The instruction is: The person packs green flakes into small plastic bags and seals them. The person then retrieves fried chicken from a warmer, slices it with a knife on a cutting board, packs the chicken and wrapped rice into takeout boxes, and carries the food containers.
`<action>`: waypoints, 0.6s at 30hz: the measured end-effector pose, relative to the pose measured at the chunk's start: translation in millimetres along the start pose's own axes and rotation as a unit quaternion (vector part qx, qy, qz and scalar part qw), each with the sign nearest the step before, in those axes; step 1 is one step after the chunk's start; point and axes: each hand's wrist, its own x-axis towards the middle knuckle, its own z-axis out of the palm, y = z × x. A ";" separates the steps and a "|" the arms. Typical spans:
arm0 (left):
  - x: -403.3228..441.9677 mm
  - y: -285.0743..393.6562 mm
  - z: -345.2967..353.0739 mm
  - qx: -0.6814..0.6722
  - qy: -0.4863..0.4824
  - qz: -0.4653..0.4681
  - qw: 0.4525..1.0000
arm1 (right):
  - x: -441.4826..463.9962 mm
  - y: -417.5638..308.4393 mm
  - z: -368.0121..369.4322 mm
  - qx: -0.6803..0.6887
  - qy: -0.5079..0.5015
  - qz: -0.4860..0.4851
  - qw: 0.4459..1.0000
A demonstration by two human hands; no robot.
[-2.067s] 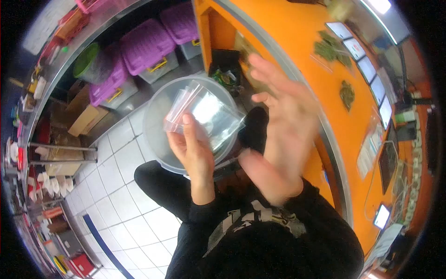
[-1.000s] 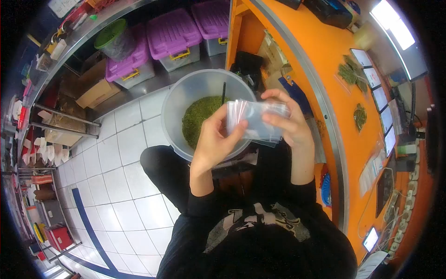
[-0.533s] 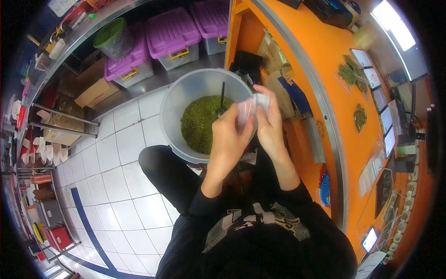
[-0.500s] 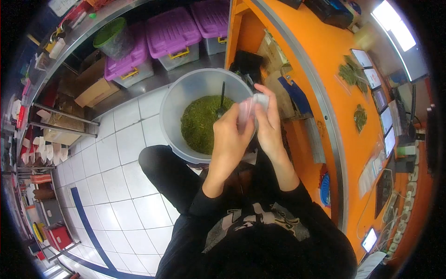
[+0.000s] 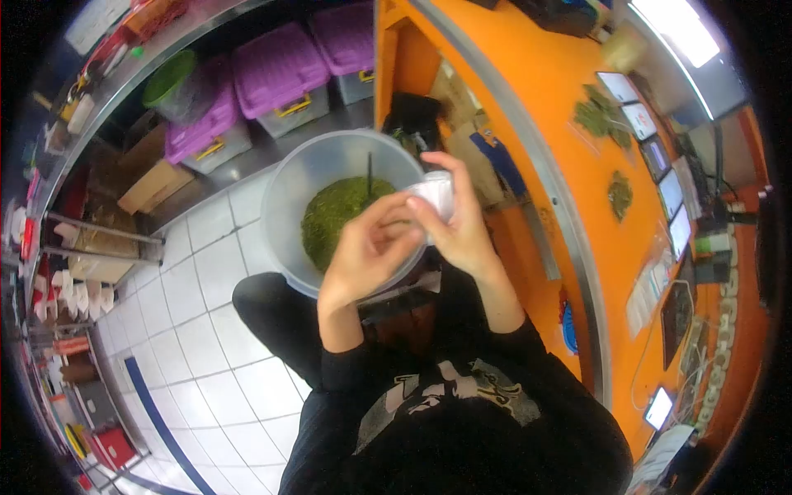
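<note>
My right hand [image 5: 458,223] grips a folded stack of clear plastic bags [image 5: 436,194] over the right rim of a large translucent bucket [image 5: 285,186]. Just left of the stack is my left hand [image 5: 367,252], fingers curled and apart, with nothing seen in it; its fingertips come close to the bags. Shredded green leaf [image 5: 326,219] lies in the bucket, and a dark stick-like handle [image 5: 370,169] stands up out of it.
Purple-lidded boxes [image 5: 276,70] and a green-rimmed bin [image 5: 169,82] stand on the metal shelf behind. The orange counter [image 5: 549,82] curves along the right, bearing leaves [image 5: 598,115], several phones and a lit phone [image 5: 658,408]. My legs flank the bucket.
The bags, earlier spread flat between both hands, are now folded in my right hand. My left hand has come off them and moved left. The view has shifted slightly.
</note>
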 end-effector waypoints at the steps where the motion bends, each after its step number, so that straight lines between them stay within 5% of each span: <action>1: 1.4 2.5 1.3 -0.003 -0.013 0.002 1.000 | 1.2 -5.7 0.0 -0.020 -0.008 -0.011 1.000; 4: 3.8 9.9 0.1 0.031 0.067 -0.034 0.997 | 9.6 -33.1 -1.7 -0.118 -0.017 -0.098 0.988; 6: 3.2 5.2 -6.9 0.081 0.127 0.050 0.987 | 21.5 -40.2 -2.0 -0.128 -0.027 -0.157 0.979; 9: -1.4 22.3 -11.3 -0.015 0.212 0.099 0.972 | 42.7 -81.4 -5.6 -0.120 -0.046 -0.079 0.989; 13: -12.3 26.1 -49.6 -0.036 0.239 0.160 0.957 | 136.2 -115.1 -35.2 -0.303 0.244 -0.306 0.869; 15: -16.4 29.4 -64.8 -0.018 0.252 0.149 0.956 | 192.9 -143.8 -72.5 -0.389 0.375 -0.315 0.780; 16: -15.9 29.0 -68.7 -0.018 0.245 0.150 0.958 | 213.9 -166.2 -87.3 -0.399 0.402 -0.218 0.795; 18: -14.3 27.8 -76.4 -0.070 0.308 0.167 0.934 | 247.2 -179.4 -141.9 -0.464 0.416 -0.270 0.734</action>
